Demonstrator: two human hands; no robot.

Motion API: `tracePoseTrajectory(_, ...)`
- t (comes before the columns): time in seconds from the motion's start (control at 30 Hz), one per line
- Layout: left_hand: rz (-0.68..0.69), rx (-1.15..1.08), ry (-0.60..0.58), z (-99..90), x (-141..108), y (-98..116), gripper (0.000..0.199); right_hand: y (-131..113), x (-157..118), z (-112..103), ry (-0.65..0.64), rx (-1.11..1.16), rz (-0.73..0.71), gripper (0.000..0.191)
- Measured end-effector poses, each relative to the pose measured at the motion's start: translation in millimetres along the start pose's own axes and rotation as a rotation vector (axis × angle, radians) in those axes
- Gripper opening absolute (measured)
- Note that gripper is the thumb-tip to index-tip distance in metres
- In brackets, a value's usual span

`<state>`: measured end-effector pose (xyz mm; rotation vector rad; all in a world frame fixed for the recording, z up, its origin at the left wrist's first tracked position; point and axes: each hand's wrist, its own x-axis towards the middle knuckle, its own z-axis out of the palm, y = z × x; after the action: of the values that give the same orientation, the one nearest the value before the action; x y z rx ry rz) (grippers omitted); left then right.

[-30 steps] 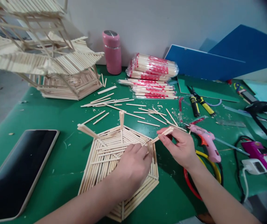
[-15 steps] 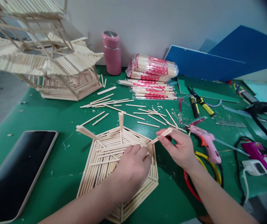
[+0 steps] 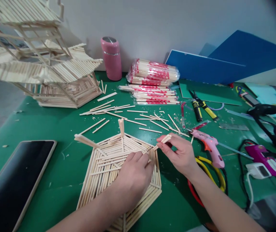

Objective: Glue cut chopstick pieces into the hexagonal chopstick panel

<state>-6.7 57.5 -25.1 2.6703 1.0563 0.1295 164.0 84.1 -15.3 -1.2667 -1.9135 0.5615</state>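
Observation:
A hexagonal panel of wooden sticks [image 3: 104, 172] lies on the green table. Two stick posts, one at its left corner [image 3: 86, 140] and one at its top corner [image 3: 121, 127], rise from it. My right hand [image 3: 178, 153] pinches a short bundle of sticks [image 3: 164, 140] at the panel's upper right corner, where the bundle leans outward. My left hand [image 3: 136, 178] rests on the panel with its fingers curled near that corner; what its fingertips hold, if anything, is hidden.
A stick-built model [image 3: 65, 80] stands at the back left, a phone [image 3: 17, 180] at the left. Loose sticks [image 3: 128, 116] lie beyond the panel. To the right are a pink glue gun [image 3: 209, 145], pliers [image 3: 202, 106] and a power strip [image 3: 264, 159].
The whole view has shifted a little, with things now slightly further left and lower. Both hands keep nearly the same places on the panel and the stick bundle.

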Motion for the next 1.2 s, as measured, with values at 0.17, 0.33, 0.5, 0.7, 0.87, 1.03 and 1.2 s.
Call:
tracePoseTrajectory(0.17, -0.009, -0.001, 0.014, -4.1, 2, 2, 0.017, -1, 0, 1, -0.015, -0.002, 0.026, 0.01)
tracePoseTrajectory(0.33, -0.023, -0.011, 0.025, -6.5, 2, 4, 0.021, -2, 1, 2, -0.011, 0.035, 0.021, 0.011)
tracePoseTrajectory(0.5, -0.028, -0.046, 0.036, -8.8, 0, 5, 0.022, -2, 0, 4, 0.011, 0.056, 0.017, 0.01)
tracePoseTrajectory(0.7, -0.095, -0.129, 0.064, -13.8, -3, 4, 0.024, -3, -2, 4, 0.026, 0.069, 0.009, 0.01)
tracePoseTrajectory(0.87, -0.199, -0.321, 0.249, -16.0, 5, -5, 0.021, -4, -3, 3, 0.011, 0.074, 0.004, 0.01)
tracePoseTrajectory(1.03, -0.231, -0.486, 0.267, -24.0, 27, -12, 0.018, -3, -4, -1, -0.011, 0.071, 0.024, 0.017)
tracePoseTrajectory(1.2, -0.155, -0.547, 0.242, -22.1, 43, -16, 0.016, -3, -4, -4, -0.005, 0.084, 0.044, 0.025)
